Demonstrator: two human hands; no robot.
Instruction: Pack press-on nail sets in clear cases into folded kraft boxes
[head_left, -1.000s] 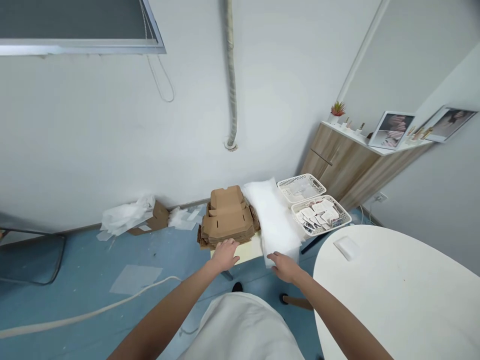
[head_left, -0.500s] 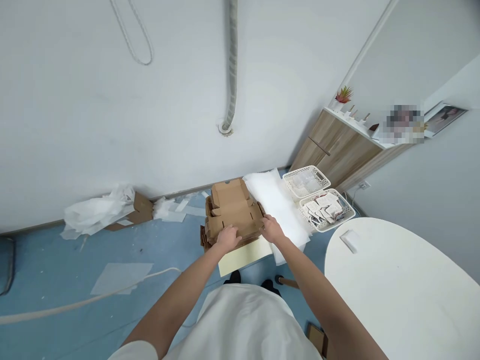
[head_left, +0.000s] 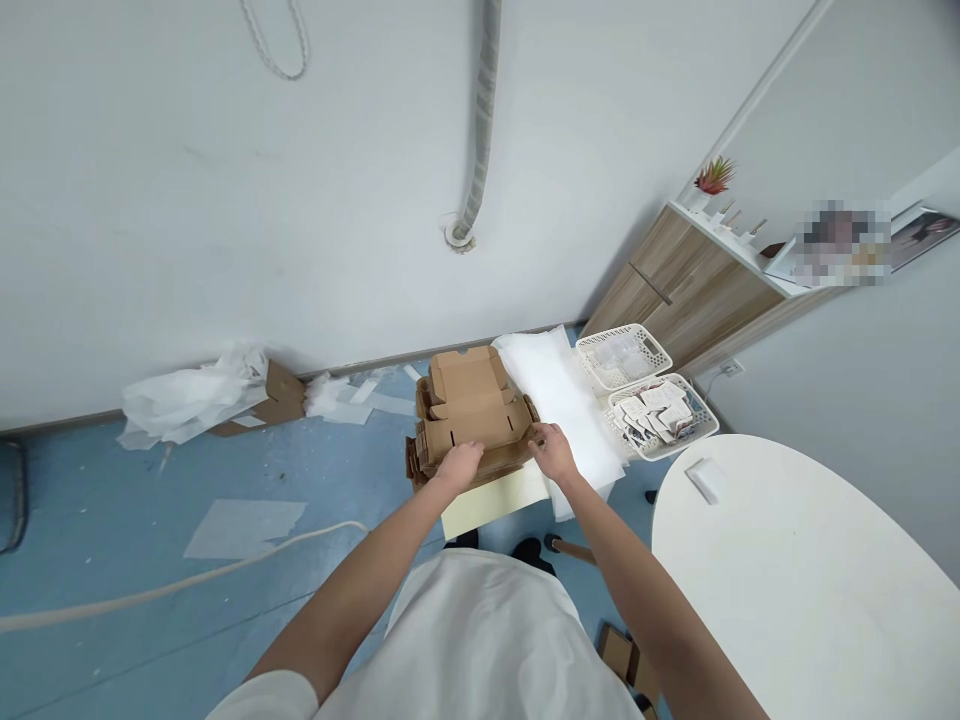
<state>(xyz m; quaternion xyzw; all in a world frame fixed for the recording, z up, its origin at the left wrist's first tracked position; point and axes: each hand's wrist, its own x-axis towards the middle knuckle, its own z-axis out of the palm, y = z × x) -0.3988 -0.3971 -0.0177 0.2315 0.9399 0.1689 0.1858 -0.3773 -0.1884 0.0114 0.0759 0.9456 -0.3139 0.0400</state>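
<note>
Two hands of mine are at the near side of a pile of flattened brown cartons (head_left: pixel 475 400), which lies on the pale yellow tabletop (head_left: pixel 495 500) in front of me, just left of the white sheets (head_left: pixel 551 385). My left hand (head_left: pixel 460 466) rests at the pile's near edge, fingers laid forward over the cardboard; I cannot tell whether it has hold of anything. My right hand (head_left: pixel 553 453) is half-curled at the near right corner, by a flap, and whether the fingers are pinching it I cannot tell either.

To handle this well, I'd separate the topmost layer by feel before putting any force on it, since the edges beneath are uneven and the tabs could snag. Even pressure from both sides should spare the creases, and the flaps are best kept from bending backward.

As for writing, the cartons' upper face looks plain, with two dark slots and no lettering I can make out. The pieces in the nearer white basket (head_left: pixel 712 424) bear marks too small to read. I can read no brand anywhere.
</note>
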